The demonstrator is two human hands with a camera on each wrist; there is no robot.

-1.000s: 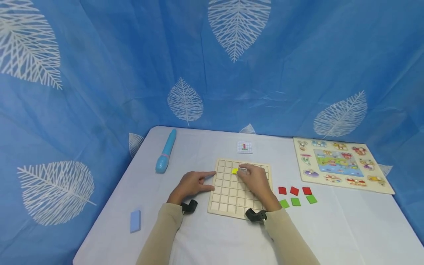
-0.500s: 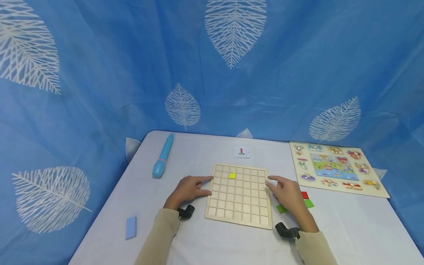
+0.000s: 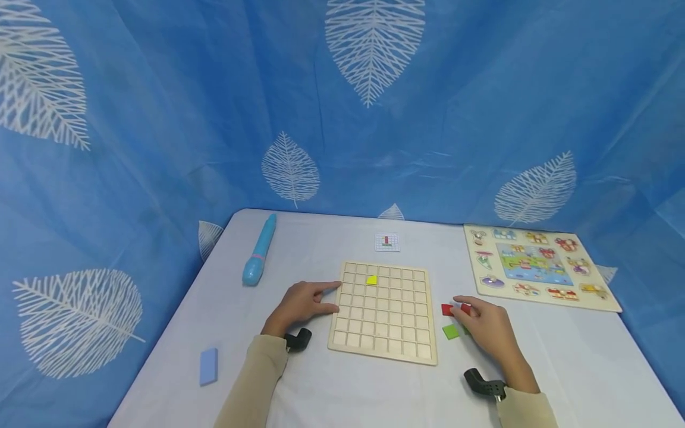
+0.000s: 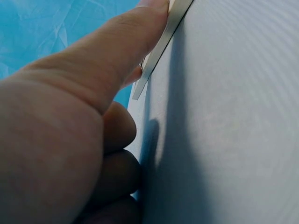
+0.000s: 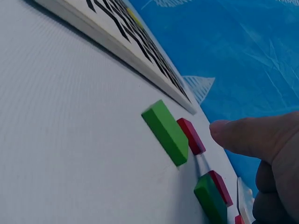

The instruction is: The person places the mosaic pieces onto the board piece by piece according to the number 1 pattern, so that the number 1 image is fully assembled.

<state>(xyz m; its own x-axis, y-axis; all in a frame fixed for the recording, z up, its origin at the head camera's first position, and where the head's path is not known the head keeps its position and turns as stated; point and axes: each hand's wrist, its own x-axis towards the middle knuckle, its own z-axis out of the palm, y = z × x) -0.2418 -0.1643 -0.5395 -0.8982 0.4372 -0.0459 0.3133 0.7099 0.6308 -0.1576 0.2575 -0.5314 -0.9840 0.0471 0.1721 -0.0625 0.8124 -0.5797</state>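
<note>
A square wooden grid board [image 3: 382,353] lies on the table with one yellow tile [image 3: 371,280] in a cell near its far left. My left hand [image 3: 299,306] rests at the board's left edge, straight index finger and thumb touching the rim, the other fingers folded under in the left wrist view. To the right of the board my right hand [image 3: 489,330] hovers over the loose tiles, thumb and index apart and holding nothing. Below its fingertips show a red tile [image 3: 447,310] and a green tile [image 3: 451,331]; the hand hides other tiles partly or wholly.
Behind the board lies a small pattern card [image 3: 387,242]. A wooden picture puzzle [image 3: 546,297] sits at the far right. On the left are a light blue toy microphone [image 3: 259,252] and a blue block [image 3: 209,367]. A blue leaf-print curtain [image 3: 455,119] hangs behind the table.
My right hand has left the yellow tile in its cell, passed the board's right edge and reached the loose tiles. My left hand has stayed at the left edge.
</note>
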